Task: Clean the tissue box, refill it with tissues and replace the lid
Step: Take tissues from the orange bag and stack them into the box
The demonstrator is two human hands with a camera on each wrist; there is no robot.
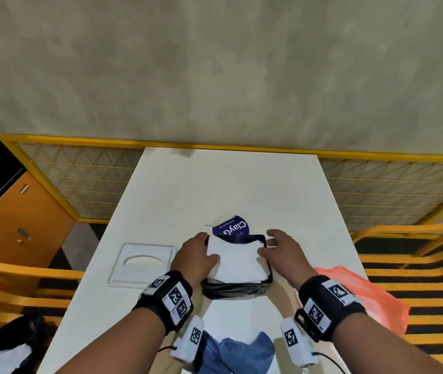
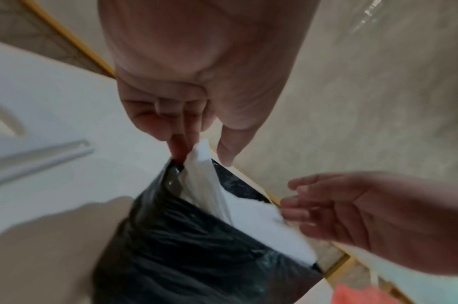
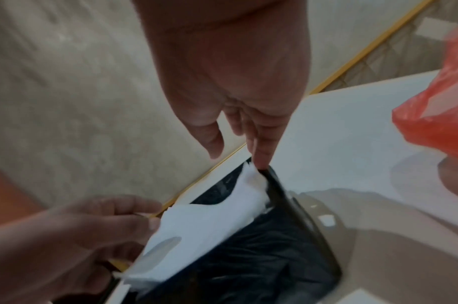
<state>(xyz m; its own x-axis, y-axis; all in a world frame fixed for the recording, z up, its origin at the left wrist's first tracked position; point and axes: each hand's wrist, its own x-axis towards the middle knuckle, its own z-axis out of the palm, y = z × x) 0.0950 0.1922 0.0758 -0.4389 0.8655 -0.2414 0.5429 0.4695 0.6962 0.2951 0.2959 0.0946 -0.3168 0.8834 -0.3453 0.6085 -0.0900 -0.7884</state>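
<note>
At lower centre of the white table [image 1: 241, 184], your left hand [image 1: 194, 256] and right hand [image 1: 282, 252] each pinch an edge of the tissues [image 1: 235, 261], lowering them into the black tissue box [image 1: 235, 290]. The lid [image 1: 142, 261] lies at left, not yet replaced.

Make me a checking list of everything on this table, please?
Surface: white table, bare at the far end.
Job's things: black tissue box holding white tissues; white lid lies off to its left.
Clutter: purple packet behind the box; orange bag on the right; blue cloth at the near edge.
Hands: left hand and right hand tuck the tissues in.
Cables: thin wires from wrist cameras.
Surroundings: yellow mesh fence, orange cabinet.
</note>
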